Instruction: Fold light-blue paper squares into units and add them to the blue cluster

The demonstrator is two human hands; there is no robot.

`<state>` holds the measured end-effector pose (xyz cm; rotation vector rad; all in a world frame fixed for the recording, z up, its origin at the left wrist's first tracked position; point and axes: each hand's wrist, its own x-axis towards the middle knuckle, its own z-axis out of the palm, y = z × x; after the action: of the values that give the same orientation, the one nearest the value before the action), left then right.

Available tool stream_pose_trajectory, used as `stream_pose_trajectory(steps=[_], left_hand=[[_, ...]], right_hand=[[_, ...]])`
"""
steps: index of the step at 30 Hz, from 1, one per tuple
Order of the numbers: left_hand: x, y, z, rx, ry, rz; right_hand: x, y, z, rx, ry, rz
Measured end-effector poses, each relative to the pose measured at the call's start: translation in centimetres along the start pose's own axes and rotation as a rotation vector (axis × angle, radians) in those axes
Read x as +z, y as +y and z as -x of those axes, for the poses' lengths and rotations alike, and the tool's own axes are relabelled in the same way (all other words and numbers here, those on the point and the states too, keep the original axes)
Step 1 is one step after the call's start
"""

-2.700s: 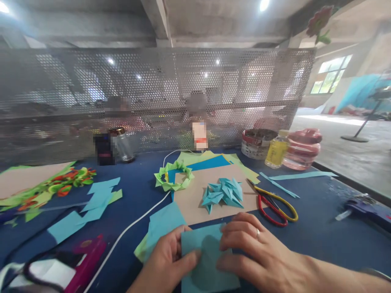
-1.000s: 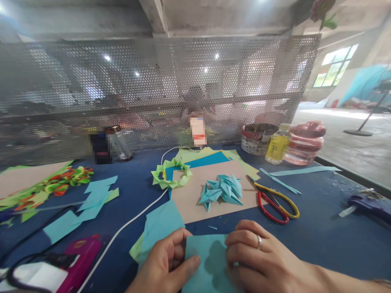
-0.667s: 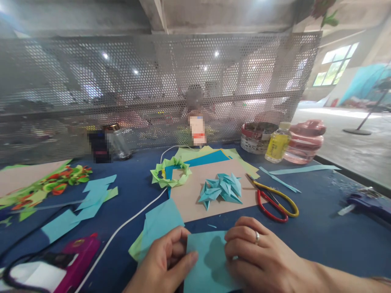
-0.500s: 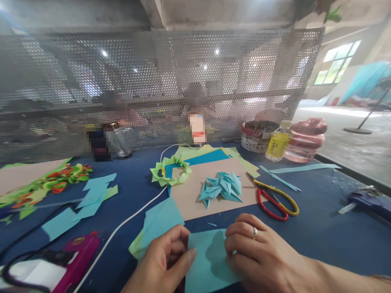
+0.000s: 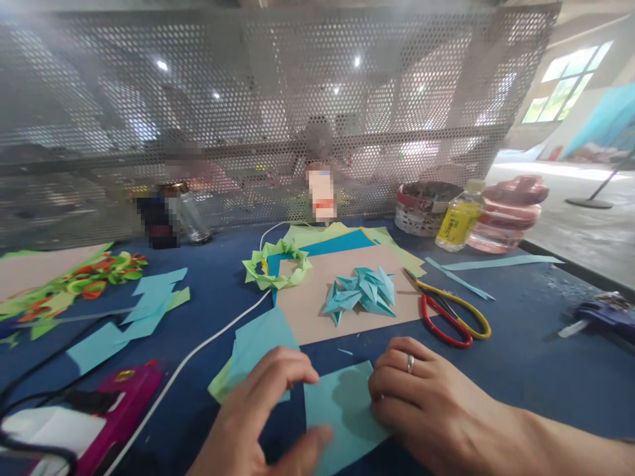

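Observation:
A light blue square of paper (image 5: 337, 410) lies on the table directly in front of me. My right hand (image 5: 429, 403), with a ring on one finger, has its curled fingers gripping the paper's right edge; the fingertips are partly hidden. At the paper's left side my left hand (image 5: 253, 416) is open, thumb and fingers apart with nothing between them. Beyond that hand lies a stack of blue paper (image 5: 265, 334) with green paper under it. Folded blue paper pieces (image 5: 362, 292) rest in a heap on a tan sheet (image 5: 307, 324) farther off.
Red-and-yellow-handled scissors (image 5: 449, 317) lie right of the heap. A green folded-paper ring (image 5: 297, 276) sits behind, with a white cable (image 5: 198, 357) nearby. A magenta power strip (image 5: 122, 403) is at left, a glue gun (image 5: 602, 317) at right. A yellow-labelled bottle (image 5: 459, 221) stands behind.
My left hand has let go of the paper square's left edge and its fingers have spread. The right hand stays at the right edge. The camera view has tilted slightly down.

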<state>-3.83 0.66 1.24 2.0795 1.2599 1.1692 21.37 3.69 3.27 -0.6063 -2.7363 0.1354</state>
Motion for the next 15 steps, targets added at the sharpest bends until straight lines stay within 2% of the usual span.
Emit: stream_pose_trajectory(steps=[2, 5, 8, 11, 15], left_hand=[[0.1, -0.2, 0.2, 0.118, -0.113, 0.046], [0.5, -0.5, 0.3, 0.152, -0.278, -0.091], [0.9, -0.7, 0.4, 0.186, -0.296, -0.259], [0.7, -0.7, 0.2, 0.208, -0.304, -0.274], [0.2, -0.7, -0.1, 0.215, -0.419, -0.271]], right_hand=[[0.0, -0.1, 0.0, 0.018, 0.003, -0.02], [-0.2, -0.3, -0.1, 0.041, 0.011, -0.075], [-0.3, -0.6, -0.3, 0.073, 0.003, -0.105], [-0.4, -0.9, -0.4, 0.101, -0.016, -0.115], [-0.3, -1.1, -0.3, 0.186, 0.015, -0.159]])
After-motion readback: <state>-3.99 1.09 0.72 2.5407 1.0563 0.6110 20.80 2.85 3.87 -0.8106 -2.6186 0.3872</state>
